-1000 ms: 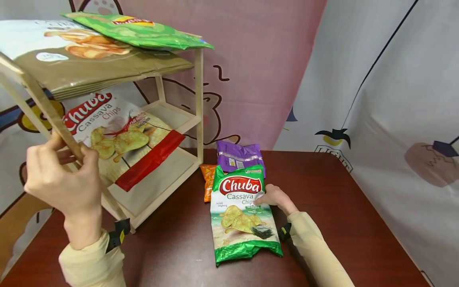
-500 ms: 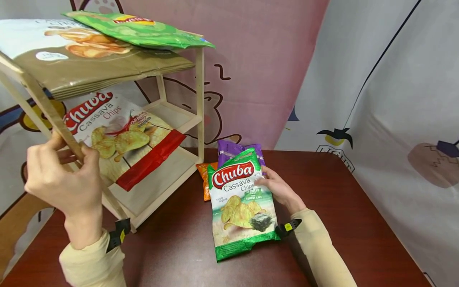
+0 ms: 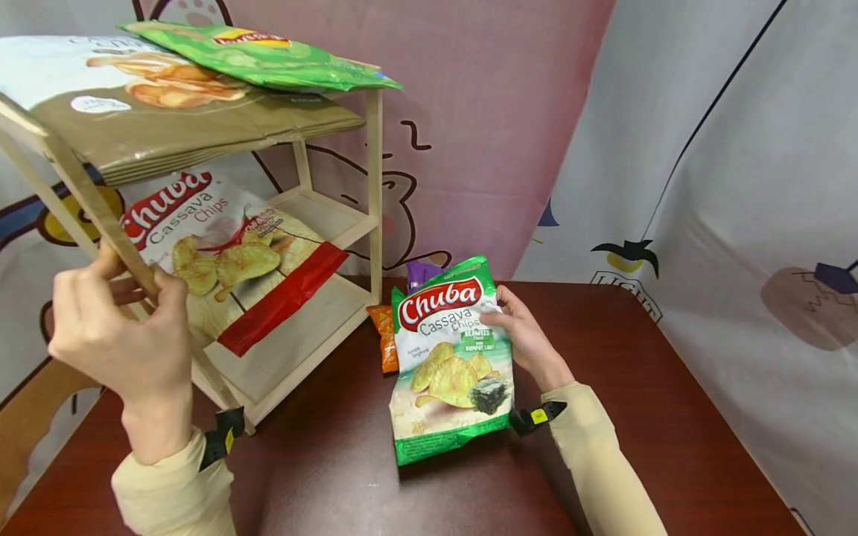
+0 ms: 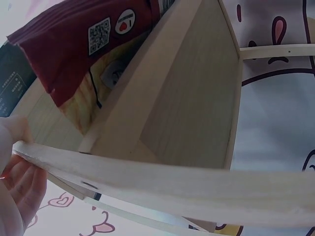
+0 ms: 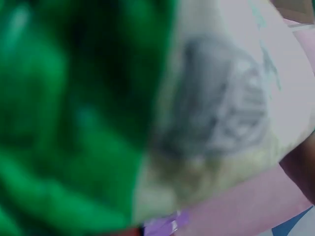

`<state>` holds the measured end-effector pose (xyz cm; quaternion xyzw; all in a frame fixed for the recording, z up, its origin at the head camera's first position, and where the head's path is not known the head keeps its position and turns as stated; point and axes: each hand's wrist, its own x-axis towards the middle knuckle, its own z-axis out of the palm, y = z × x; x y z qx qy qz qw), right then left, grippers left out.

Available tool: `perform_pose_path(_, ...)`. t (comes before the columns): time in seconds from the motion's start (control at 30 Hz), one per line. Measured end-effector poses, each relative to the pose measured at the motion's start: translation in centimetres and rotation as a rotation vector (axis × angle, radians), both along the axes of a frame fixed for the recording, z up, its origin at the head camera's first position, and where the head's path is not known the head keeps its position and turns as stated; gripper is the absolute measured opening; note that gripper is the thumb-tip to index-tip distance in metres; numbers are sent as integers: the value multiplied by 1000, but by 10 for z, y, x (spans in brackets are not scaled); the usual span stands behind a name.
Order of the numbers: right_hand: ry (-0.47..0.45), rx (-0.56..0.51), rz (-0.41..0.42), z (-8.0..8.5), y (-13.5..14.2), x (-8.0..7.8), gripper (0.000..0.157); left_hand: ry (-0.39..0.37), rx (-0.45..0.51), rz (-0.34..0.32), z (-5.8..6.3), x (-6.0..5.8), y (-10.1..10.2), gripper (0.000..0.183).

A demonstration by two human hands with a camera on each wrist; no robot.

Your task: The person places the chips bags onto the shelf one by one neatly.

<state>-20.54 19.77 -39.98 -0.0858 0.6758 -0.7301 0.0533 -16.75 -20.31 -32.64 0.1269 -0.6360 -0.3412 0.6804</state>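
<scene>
My right hand (image 3: 529,342) holds a green and white bag of cassava chips (image 3: 445,380) by its upper right edge, thumb on the front and fingers behind. The bag is tilted up with its printed front showing; its blurred surface (image 5: 211,103) fills most of the right wrist view. At the left, my left hand (image 3: 124,331) grips a front upright of the wooden rack (image 3: 374,193), thumb and fingers on either side of the post. Close to that hand, a red-edged cassava chips bag (image 3: 231,253) leans inside the rack; its dark red end (image 4: 74,54) appears in the left wrist view.
On top of the rack lie a large brown and white chips bag (image 3: 201,134) and a green chips bag (image 3: 268,63). Behind the held bag, an orange packet (image 3: 386,346) and a partly hidden purple packet (image 3: 421,274) rest on the brown table (image 3: 322,469). Printed curtains surround it.
My right hand has raised the green and white chips bag off the table and tilted its top up, covering more of the purple packet. The left hand stays on the post.
</scene>
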Motion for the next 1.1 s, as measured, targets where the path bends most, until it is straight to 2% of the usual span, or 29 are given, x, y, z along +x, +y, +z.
perform_pose_path(0.27,112,-253,20,37,-14,-5,25,-7,-1,-5,1,0,0,27)
perform_pose_path(0.47,185,-404,54,62,-39,-11,42,0,-12,-2,0,0,0,29)
perform_pose_path(0.67,222,-434,155,82,-74,-20,43,17,-30,-1,-1,-1,-1,29)
perform_pose_path(1.0,201,-436,226,98,-125,-46,33,14,-23,4,0,0,0,28)
perform_pose_path(1.1,198,-443,224,104,-138,-54,32,16,-28,10,0,0,0,28)
